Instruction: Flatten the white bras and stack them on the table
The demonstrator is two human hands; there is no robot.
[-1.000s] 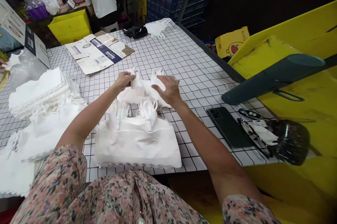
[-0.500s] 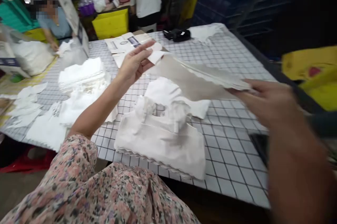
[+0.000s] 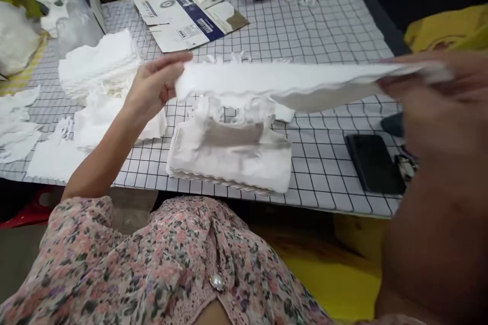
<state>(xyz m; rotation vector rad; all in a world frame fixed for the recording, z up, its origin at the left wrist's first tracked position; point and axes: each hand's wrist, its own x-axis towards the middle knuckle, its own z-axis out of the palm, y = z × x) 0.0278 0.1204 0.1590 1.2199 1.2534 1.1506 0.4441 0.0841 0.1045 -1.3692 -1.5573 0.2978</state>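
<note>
Tautly, left hand (image 3: pixel 152 88) and right hand (image 3: pixel 438 96) stretch a white bralette (image 3: pixel 274 81).

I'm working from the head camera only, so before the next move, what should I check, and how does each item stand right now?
1. Left hand on the end of the scallop-edged white fabric piece: cannot tell, since the fingers are spread and a firm hold isn't visible.
2. Right hand on the other end: ok, the fabric runs into the fingers, though the hand is blurred.
3. Fabric spread out between the hands: ok.
4. Fabric clear of the stack of white scallop-hemmed tops: cannot tell from this angle.
5. Stack's hems lined up: ok, apart from bunched straps at the top.
6. Black phone apart from the stack: ok.
</note>
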